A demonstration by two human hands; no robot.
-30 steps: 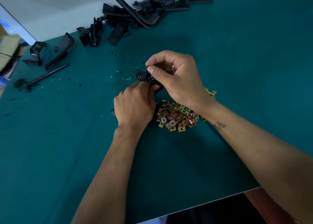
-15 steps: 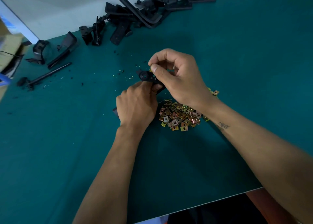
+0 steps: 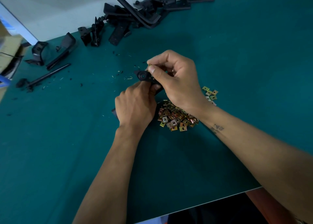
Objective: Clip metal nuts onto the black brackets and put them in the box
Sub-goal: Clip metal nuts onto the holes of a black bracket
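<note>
Head view: your two hands work one bracket [image 3: 144, 76] just above the mat [image 3: 237, 71].

Your left hand [image 3: 135, 107] grips the bracket's lower part, fingers curled round it, so only its round end pokes out past your knuckles. Your right hand [image 3: 176, 81] pinches a small nut [image 3: 150, 65] between thumb and forefinger, right at that round end. Just under your right wrist lies the nut pile [image 3: 177, 117], with a few strays beside it. Well beyond both hands, along the far edge, sits the bracket heap [image 3: 135, 17]; more loose brackets [image 3: 50, 54] lie far out to your left hand's side. You cannot tell whether the nut is seated.
</note>
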